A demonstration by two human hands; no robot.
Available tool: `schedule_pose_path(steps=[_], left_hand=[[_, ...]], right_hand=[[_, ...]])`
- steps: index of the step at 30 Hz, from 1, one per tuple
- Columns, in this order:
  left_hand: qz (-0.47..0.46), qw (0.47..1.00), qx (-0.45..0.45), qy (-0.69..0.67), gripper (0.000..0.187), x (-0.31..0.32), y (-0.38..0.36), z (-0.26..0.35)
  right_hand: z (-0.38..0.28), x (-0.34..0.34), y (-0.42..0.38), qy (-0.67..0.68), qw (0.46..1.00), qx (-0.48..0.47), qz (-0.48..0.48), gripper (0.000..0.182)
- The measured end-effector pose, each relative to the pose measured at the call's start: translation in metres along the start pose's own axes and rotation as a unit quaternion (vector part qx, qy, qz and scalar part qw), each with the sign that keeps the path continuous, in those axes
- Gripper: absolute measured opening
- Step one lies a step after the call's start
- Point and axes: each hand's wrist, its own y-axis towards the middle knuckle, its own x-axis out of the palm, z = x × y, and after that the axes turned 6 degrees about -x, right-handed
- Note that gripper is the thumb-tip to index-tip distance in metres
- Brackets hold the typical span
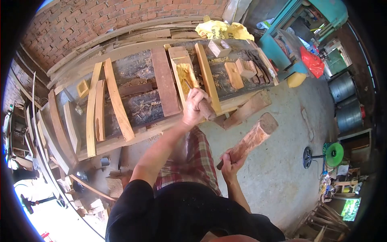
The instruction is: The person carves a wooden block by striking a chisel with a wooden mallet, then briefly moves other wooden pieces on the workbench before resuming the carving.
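Observation:
My left hand [195,105] is wrapped round the wooden handle of a chisel [207,111], whose thin blade points away from me. The blade's end lies over the rough hollow in a yellow wooden block [180,82] on the workbench. To the right, over the floor, my right hand [231,162] grips the narrow end of a wooden mallet [254,139]. Its thick head is raised toward the bench, apart from the chisel. A reddish-brown board [164,82] lies left of the block, and a long yellowish wood strip [208,78] lies to its right.
Wood chips litter the dark bench top [141,72]. Long curved strips [117,99] lie across its left part, small blocks [246,68] on its right. A yellow cloth [221,30] sits behind. Beyond the concrete floor [282,177] are a green fan [333,154] and metal drums [347,117].

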Motion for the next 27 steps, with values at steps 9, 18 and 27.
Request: schedule_pose_path(steps=[9,18,27], left_hand=[[-0.032,0.999,-0.028,0.011,0.028,0.015,-0.001,-0.001],[-0.025,0.999,-0.025,0.040,0.022,0.011,0.021,-0.020],[-0.051,0.999,0.005,-0.016,0.030,0.008,0.006,0.009]], right_hand=[[-0.038,-0.013,0.030,0.006,0.998,0.054,-0.012,0.051],[-0.022,0.012,0.040,-0.019,0.969,0.228,-0.098,0.040],[-0.033,0.003,0.026,-0.023,0.986,0.153,-0.060,0.042]])
